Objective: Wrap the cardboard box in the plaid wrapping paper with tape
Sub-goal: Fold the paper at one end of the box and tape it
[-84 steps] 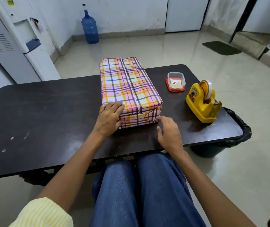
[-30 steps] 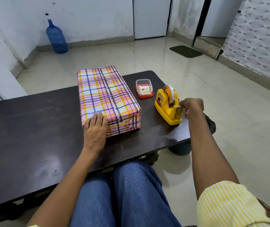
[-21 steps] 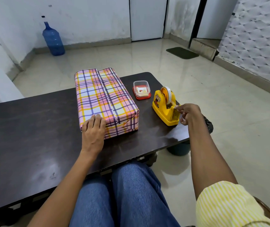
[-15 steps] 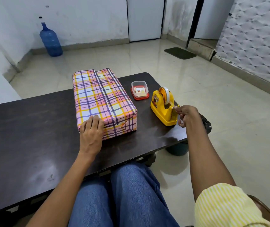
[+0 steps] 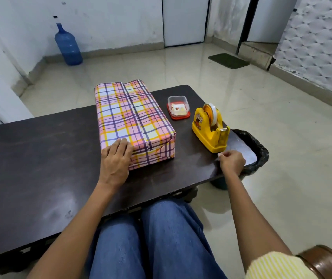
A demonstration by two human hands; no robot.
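The plaid-papered cardboard box (image 5: 132,121) sits at frame centre, near corner under the flat left hand (image 5: 116,161); the right hand (image 5: 231,162), pinching apparently a clear tape strip (image 5: 219,154), should lay it taut across the near end fold.

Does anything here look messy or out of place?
Only the wrapped box: its near end's folded flaps look loose and untaped, pressed down by the left hand. The right hand seems to pinch a tape strip.

Left grip (image 5: 116,160) lies palm down at mid-bench, fingers straight and together, forearm crossing the near edge. Right grip (image 5: 232,162) hovers at the bench's near right corner, fingers curled, thumb and forefinger pinching a scrap of tape (image 5: 219,155).
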